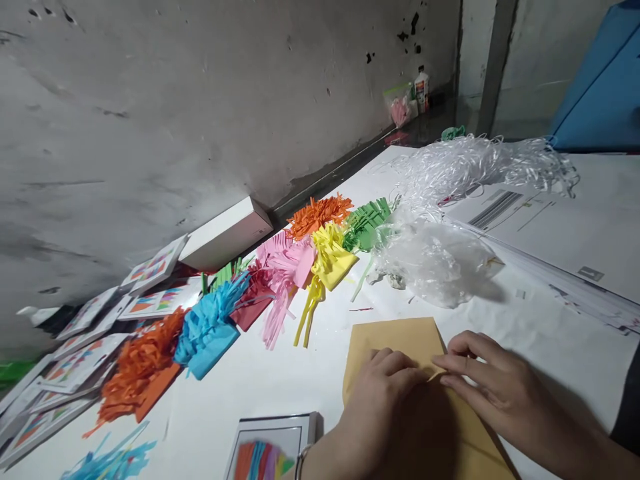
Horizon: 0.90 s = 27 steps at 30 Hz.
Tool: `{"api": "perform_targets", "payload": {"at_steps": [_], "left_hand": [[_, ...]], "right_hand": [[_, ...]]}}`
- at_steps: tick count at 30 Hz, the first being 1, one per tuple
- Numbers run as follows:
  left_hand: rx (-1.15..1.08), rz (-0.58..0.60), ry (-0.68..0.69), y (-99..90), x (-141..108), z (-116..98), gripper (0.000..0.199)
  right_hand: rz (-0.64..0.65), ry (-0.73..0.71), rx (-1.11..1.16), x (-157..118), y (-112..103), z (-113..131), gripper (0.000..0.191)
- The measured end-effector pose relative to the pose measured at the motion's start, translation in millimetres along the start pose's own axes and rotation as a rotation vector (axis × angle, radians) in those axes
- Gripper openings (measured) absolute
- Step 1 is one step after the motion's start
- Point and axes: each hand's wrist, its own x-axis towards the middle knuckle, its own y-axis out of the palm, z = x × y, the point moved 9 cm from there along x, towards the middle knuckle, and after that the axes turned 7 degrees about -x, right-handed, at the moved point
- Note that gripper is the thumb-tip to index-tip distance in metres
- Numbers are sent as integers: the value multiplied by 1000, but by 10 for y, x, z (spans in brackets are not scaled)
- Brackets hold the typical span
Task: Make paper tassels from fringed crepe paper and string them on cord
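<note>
A manila envelope (393, 331) lies at a slant on the white table, in the lower right of the head view. My left hand (383, 407) rests on top of it with curled fingers, thumb and forefinger near a small fold by the right edge. At that same edge, my right hand (500, 387) pinches the paper between thumb and fingertips. What lies under my left palm is hidden. Partly behind my left wrist is a white box (273, 430) with a picture of coloured tassels.
Bundles of fringed tissue paper, orange (143, 373), blue (210, 330), pink (285, 263), yellow (333, 257) and green (367, 223), run diagonally across the table. Flat picture boxes (83, 363) pile up at left. A clear plastic bag (440, 260) and tangled white string (465, 167) lie beyond the envelope.
</note>
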Motion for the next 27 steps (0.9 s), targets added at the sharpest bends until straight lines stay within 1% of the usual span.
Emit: {"api": "perform_targets", "payload": {"at_steps": [3,7,10,12,16,19,21,24,25,26,27], "left_hand": [[-15,25,-6,-9,21,-14,25],[-67,57,-48,30,49,37,18],[-150,44,-82,29,67,69,13],[-210,31,-105,12,80,79,12],[-331,45,-113,-27,102,72,20],[-378,35,-104,-41,113,92,23],[-352,7,-102,-10,110,109,22],[-206,-51,-102,65,59,87,20],[-158,-64,-81,70,24,54,24],[-122,-74,-48,47,-25,16,35],[-100,-86,-7,-18,-93,-14,48]], "right_hand": [[-63,-206,-106,36,-68,199,27],[-149,-381,-172,18,-163,383,27],[-182,-513,-233,-91,-173,471,35],[-177,-564,-286,-170,-136,474,38],[-143,-599,-344,-263,-33,424,40],[-117,-554,-299,-270,5,397,43],[-129,-434,-220,-257,-31,351,40],[-205,-253,-92,-303,-154,261,30],[-223,-192,-47,-326,-193,206,26],[-241,-129,-3,-348,-230,131,22],[-253,-65,43,-364,-258,42,17]]}}
